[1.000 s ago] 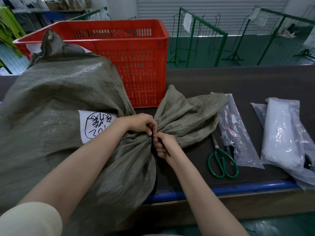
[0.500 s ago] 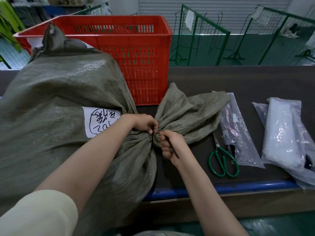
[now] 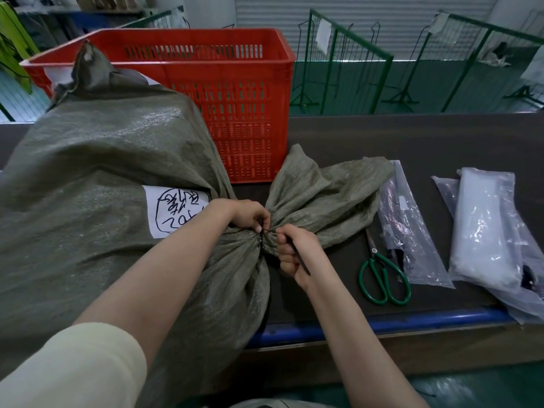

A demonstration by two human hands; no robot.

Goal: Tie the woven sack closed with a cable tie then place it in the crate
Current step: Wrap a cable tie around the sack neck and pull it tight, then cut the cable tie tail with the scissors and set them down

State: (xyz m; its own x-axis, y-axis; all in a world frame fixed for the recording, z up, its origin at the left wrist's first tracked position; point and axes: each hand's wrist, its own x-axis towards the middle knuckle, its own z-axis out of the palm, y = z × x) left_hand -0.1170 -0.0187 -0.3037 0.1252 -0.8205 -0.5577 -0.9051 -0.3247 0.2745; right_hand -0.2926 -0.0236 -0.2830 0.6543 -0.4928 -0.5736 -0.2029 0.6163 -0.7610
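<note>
Cinching cable tie (image 3: pixel 298 254) on sack (image 3: pixel 97 184) neck.
Right hand (image 3: pixel 295 253) fingers grip tie tail, running toward wearer; left hand (image 3: pixel 250 214) pinches gathered neck; crate (image 3: pixel 235 92) behind.

The right hand (image 3: pixel 294 254) has drawn more cable tie (image 3: pixel 300 260) tail out.

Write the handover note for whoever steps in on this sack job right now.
Left hand: pinching the gathered neck of the woven sack.
Right hand: gripping the tail of the black cable tie, which runs to the neck.
Sack lies on the table, in front of the red crate. Green scissors lie right of the hands.
Done: neck bunched, tie around it.
Left: cinch tight, lift sack into crate.
</note>
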